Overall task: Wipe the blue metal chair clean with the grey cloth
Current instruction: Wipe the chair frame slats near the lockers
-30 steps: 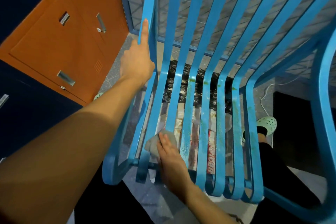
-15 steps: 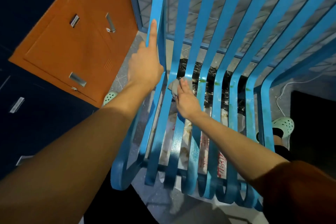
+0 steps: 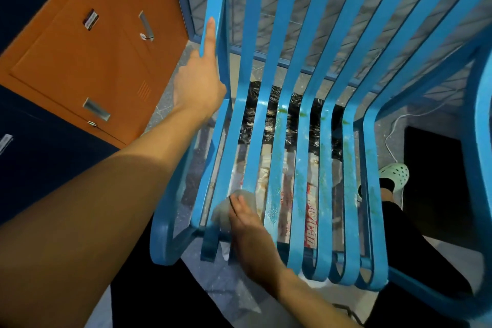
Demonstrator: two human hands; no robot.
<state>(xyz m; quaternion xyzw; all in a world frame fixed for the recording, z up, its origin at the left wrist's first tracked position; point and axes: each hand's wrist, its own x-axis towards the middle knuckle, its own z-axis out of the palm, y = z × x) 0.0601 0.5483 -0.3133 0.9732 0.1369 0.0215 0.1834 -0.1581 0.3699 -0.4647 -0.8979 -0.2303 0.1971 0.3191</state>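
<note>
The blue metal chair point(image 3: 300, 162) fills the view, its slats running from the backrest down across the seat toward me. Green smudges mark the middle and right seat slats. My left hand point(image 3: 198, 82) grips the leftmost backrest slat, index finger stretched up along it. My right hand point(image 3: 250, 229) presses the grey cloth point(image 3: 226, 210) onto the left seat slats near the front edge. Only a bunched part of the cloth shows beyond my fingers.
An orange locker door point(image 3: 87, 61) and dark blue lockers point(image 3: 34, 157) stand to the left. A black plastic bag point(image 3: 269, 117) and printed sheets lie on the floor under the seat. My foot in a pale green clog point(image 3: 394, 173) is at right, beside a white cable point(image 3: 391, 136).
My right hand with the cloth slid from the back of the seat, near the backrest bend, forward to the front edge of the left slats. My left hand kept its grip.
</note>
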